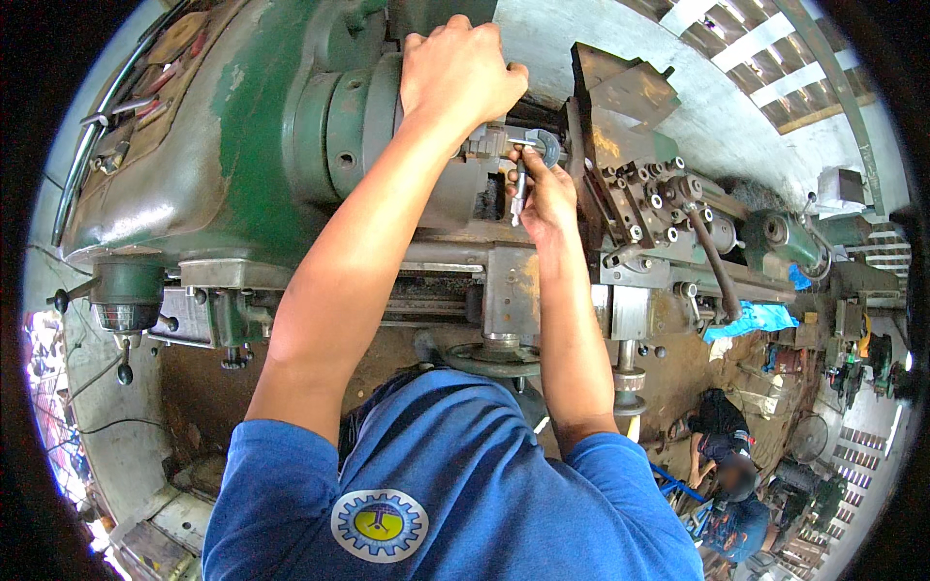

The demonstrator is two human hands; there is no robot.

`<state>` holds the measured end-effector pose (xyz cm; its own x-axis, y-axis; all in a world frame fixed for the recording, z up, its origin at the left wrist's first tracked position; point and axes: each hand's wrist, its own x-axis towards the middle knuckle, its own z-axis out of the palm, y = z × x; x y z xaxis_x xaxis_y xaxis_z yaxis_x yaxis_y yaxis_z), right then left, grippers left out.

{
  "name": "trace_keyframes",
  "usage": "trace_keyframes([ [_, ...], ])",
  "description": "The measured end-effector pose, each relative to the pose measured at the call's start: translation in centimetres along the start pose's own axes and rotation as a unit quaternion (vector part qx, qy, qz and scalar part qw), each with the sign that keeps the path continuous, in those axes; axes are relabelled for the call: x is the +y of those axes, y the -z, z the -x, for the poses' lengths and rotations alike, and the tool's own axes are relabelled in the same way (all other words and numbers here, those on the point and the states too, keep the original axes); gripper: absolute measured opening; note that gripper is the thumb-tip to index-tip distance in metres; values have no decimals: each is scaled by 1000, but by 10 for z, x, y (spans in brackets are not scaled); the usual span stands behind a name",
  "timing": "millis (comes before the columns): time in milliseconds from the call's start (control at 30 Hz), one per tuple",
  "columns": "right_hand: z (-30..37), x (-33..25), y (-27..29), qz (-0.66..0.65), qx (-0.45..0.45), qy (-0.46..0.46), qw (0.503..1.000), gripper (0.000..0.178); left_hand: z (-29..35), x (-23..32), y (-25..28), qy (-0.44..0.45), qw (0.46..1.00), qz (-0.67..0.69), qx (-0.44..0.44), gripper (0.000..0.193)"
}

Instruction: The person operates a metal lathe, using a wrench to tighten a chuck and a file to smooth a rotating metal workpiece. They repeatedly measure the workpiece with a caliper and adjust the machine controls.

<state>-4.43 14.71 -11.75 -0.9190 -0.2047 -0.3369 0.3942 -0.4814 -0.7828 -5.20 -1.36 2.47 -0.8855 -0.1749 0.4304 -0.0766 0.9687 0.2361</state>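
Observation:
My left hand (pixel 460 77) reaches over the top of the lathe chuck (pixel 383 145), its fingers curled down the far side. The thumb sticks out to the right, and the fingertips are hidden. Just right of the chuck jaws (pixel 477 145), my right hand (pixel 548 198) grips a silver micrometer (pixel 519 194) between thumb and fingers. Its grey curved frame (pixel 548 147) is up at the short metal workpiece (pixel 523 136) that projects from the chuck. From this angle I cannot tell whether the measuring faces touch the metal.
The green headstock (pixel 203 155) fills the left. Right of my hand stand the tool post (pixel 649 198) and a long lever (pixel 715 261), with the tailstock (pixel 790 237) beyond. A handwheel (pixel 492 356) sits before my waist. Another person (pixel 731 484) crouches at the lower right.

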Motion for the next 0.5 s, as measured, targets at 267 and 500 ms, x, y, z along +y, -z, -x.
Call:
trace_keyframes([
  [267, 0, -11, 12, -8, -64, -26, 998, 45, 0, -1, 0, 9, 1000, 2, -15, 47],
  [500, -1, -10, 14, 21, -71, -18, 997, 48, 4, 6, 17, 14, 1000, -3, -22, 47],
])
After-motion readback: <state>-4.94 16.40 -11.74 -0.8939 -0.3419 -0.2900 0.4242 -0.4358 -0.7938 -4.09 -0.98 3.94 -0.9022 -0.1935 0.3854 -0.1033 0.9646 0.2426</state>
